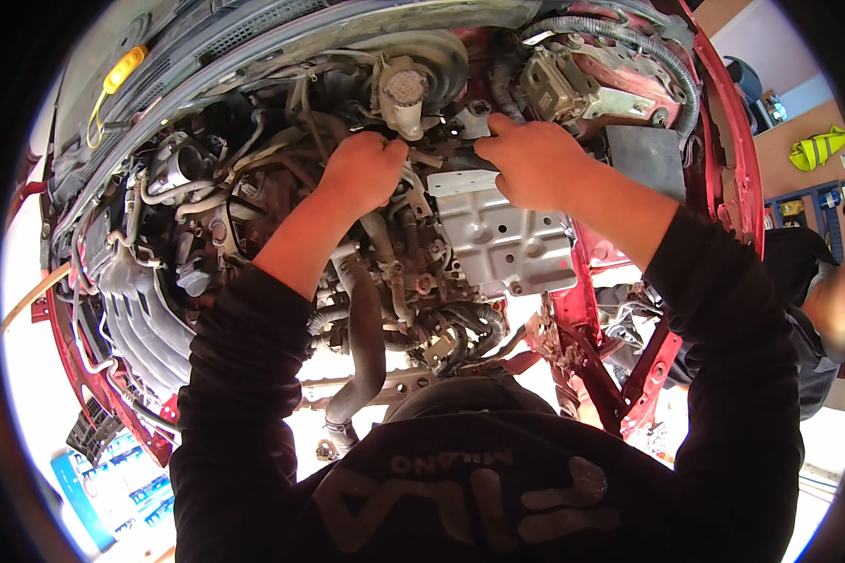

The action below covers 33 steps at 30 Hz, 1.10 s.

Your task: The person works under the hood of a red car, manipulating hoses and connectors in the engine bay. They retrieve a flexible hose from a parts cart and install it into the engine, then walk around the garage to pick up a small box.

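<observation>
Both my hands reach deep into a car's engine bay, below the whitish fluid reservoir (405, 91). My left hand (366, 172) is closed, knuckles up, beside hoses left of the metal tray; whatever its fingers grip is hidden under it. Across from it, my right hand (532, 167) is closed too, with its fingers curled over the far edge of the grey metal tray (502, 239). What it holds cannot be made out. Nearer to me, a thick black hose (362, 324) runs down between my forearms.
On the left lies a ribbed dark intake manifold (141, 305). A yellow lamp (125, 69) rests near the windscreen edge. Back right are a metal-cased unit (554, 83) and a flat grey box (646, 161). Another person (807, 319) is close by on the right, below a yellow vest (819, 148).
</observation>
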Available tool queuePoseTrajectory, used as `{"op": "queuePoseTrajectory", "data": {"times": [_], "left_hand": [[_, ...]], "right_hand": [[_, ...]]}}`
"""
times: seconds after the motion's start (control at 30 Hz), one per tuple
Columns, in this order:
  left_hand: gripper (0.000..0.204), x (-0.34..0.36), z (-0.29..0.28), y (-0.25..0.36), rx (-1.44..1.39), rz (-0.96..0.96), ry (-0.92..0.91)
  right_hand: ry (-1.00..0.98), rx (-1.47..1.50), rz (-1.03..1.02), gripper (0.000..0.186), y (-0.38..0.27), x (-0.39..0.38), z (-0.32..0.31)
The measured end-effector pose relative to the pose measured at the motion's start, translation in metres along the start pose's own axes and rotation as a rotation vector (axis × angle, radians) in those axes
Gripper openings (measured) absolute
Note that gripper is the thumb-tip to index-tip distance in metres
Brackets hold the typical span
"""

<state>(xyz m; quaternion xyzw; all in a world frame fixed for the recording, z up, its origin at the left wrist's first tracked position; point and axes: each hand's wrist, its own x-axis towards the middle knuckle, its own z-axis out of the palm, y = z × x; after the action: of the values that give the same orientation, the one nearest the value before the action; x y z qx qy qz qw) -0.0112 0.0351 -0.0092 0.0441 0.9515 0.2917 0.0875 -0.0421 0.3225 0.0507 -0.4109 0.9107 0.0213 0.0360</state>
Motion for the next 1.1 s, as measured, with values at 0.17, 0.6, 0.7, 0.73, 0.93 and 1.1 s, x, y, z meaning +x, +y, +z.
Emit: {"op": "queuePoseTrajectory", "data": {"times": [0.17,0.6,0.7,0.73,0.93,1.1], "left_hand": [[0.023,0.002,0.007,-0.001,0.048,0.016,0.039],[0.017,0.001,0.003,-0.011,0.070,0.118,0.059],[0.023,0.000,0.003,-0.015,-0.011,0.110,0.062],[0.033,0.000,0.001,-0.014,-0.096,0.084,0.055],[0.044,-0.001,-0.017,0.002,-0.295,-0.228,-0.052],[0.048,-0.006,-0.022,0.012,-0.421,-0.280,-0.097]], "right_hand": [[-0.009,-0.062,-0.035,0.040,0.009,0.011,-0.012],[0.092,0.153,-0.051,0.039,0.021,-0.004,-0.003],[0.031,0.357,0.068,0.039,0.027,-0.019,-0.013],[-0.028,0.472,0.153,0.039,0.027,-0.028,-0.018],[0.056,0.694,0.328,0.037,0.005,-0.073,-0.023],[0.067,0.593,0.333,0.034,-0.007,-0.106,-0.030]]}}
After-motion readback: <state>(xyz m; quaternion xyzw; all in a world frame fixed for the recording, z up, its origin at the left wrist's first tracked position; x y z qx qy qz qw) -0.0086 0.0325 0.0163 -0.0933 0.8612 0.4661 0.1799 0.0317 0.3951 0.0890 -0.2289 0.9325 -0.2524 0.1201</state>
